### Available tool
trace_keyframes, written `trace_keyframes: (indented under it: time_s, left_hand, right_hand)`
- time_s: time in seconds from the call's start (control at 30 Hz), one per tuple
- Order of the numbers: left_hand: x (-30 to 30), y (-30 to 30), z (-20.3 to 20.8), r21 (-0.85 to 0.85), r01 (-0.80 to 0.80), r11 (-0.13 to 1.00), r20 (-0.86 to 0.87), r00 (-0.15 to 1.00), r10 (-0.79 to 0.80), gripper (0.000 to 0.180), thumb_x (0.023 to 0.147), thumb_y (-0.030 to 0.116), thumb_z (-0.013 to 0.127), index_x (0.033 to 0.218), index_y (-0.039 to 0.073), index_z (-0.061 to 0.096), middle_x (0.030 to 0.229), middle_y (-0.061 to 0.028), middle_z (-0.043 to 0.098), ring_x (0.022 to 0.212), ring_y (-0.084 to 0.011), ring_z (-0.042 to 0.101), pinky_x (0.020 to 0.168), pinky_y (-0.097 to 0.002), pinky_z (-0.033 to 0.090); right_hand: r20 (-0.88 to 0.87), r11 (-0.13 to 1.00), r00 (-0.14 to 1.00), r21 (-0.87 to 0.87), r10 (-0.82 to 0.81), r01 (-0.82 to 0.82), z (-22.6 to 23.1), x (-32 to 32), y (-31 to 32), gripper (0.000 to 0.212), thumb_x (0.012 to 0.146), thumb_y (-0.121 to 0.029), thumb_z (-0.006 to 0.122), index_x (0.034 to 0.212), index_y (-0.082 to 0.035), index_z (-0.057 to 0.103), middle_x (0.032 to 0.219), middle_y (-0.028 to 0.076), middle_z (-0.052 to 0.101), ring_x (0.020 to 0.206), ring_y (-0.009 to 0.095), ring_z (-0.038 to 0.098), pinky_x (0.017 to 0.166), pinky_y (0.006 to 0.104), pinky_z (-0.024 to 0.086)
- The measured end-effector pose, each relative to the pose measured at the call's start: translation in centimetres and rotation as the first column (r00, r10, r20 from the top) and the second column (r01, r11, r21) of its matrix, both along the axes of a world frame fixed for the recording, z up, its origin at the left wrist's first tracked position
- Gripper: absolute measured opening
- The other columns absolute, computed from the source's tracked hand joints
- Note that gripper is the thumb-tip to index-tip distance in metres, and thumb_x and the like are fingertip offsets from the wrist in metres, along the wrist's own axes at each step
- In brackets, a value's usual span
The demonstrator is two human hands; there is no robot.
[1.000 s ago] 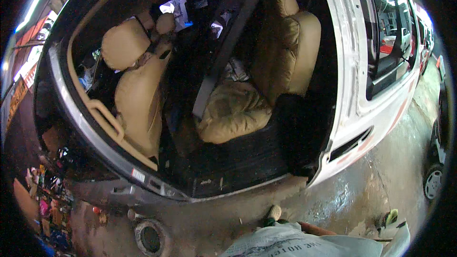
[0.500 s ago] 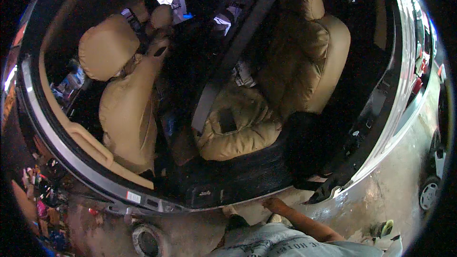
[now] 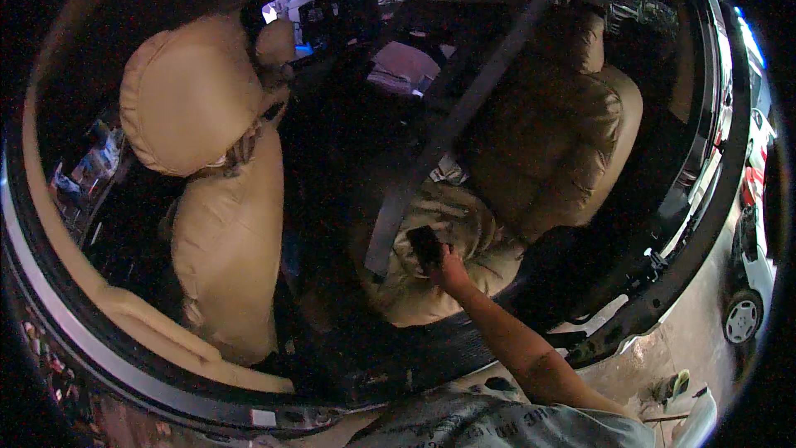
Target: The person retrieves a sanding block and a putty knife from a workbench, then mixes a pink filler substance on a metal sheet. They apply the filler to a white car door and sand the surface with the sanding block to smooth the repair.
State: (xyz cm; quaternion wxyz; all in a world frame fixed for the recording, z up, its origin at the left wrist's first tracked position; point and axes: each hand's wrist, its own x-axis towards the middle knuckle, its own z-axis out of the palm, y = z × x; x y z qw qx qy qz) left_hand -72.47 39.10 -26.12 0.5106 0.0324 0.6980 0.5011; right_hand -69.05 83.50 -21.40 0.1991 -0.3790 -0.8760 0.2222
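Observation:
My right hand (image 3: 448, 270) reaches into the vehicle over a tan, wrinkled rear seat cushion (image 3: 427, 305). Its fingers are closed on the near end of a small black rectangular object (image 3: 425, 246), whose exact kind is too dark to make out. The object is over the cushion, and I cannot tell whether it still touches it. A grey belt-like strap (image 3: 431, 158) slants down to the cushion just left of the object. Behind rises the tan seat back (image 3: 609, 141). My left hand does not show.
A tan front seat (image 3: 228, 249) with a large headrest (image 3: 195, 95) stands at the left. The door frame's lower sill (image 3: 365, 406) crosses in front of me. Pale cloth-like material (image 3: 405, 66) lies deeper inside. Outside at right is a car wheel (image 3: 743, 318).
My right hand has moved from outside the sill up and into the vehicle, and now grips the black object that lay on the cushion. My view has shifted closer to the interior.

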Motion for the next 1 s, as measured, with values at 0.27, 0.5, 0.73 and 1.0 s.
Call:
trace_keyframes:
  time_s: [0.27, 0.5, 0.73, 1.0]
  left_hand:
    - [-7.1, -0.7, -0.8, 0.101, 0.048, 0.994, 0.066, 0.996, -0.055, 0.043, 0.103, 0.035, 0.048, 0.133, 0.004, 0.047, 0.123, -0.0155, 0.059, 0.113, -0.025, 0.059, 0.096, -0.0426, 0.049]
    - [-8.6, 7.4, 2.5, 0.366, 0.122, 0.922, 0.071, 0.985, -0.158, 0.047, 0.101, 0.033, 0.053, 0.138, 0.004, 0.046, 0.126, -0.0154, 0.059, 0.117, -0.0252, 0.059, 0.099, -0.0432, 0.048]
    - [-6.1, 18.5, 8.7, 0.533, 0.048, 0.845, 0.317, 0.914, -0.252, 0.049, 0.098, 0.035, 0.062, 0.139, 0.015, 0.045, 0.127, -0.0063, 0.057, 0.119, -0.0216, 0.055, 0.1, -0.0477, 0.047]
    - [0.2, 20.4, 4.2, 0.501, 0.219, 0.837, 0.458, 0.754, -0.471, 0.039, 0.095, 0.036, 0.066, 0.127, 0.021, 0.051, 0.104, 0.0072, 0.056, 0.099, -0.0097, 0.055, 0.085, -0.0398, 0.049]
  right_hand:
    - [0.463, 0.952, 0.877, -0.186, -0.132, 0.241, 0.6, -8.0, 1.0, 0.104, 0.074, -0.055, 0.079, 0.149, -0.005, 0.029, 0.148, 0.029, 0.035, 0.137, 0.046, 0.037, 0.108, 0.0504, 0.04]
    - [0.31, 0.968, 0.937, -0.133, -0.164, 0.213, 1.5, -6.1, -0.2, 0.088, 0.084, -0.048, 0.073, 0.149, -0.005, 0.033, 0.137, 0.02, 0.053, 0.124, 0.041, 0.053, 0.094, 0.0503, 0.051]
    - [-0.395, 0.684, 0.905, -0.705, -0.158, -0.188, 5.3, 4.7, -9.2, 0.096, 0.083, -0.044, 0.078, 0.151, -0.001, 0.026, 0.132, 0.018, 0.056, 0.105, 0.023, 0.061, 0.08, 0.0342, 0.054]
    - [-0.479, 0.622, 0.717, -0.779, -0.506, -0.082, 10.2, 14.0, -20.7, 0.097, 0.083, -0.033, 0.082, 0.151, 0.004, 0.024, 0.129, 0.019, 0.055, 0.11, 0.022, 0.058, 0.087, 0.0332, 0.052]
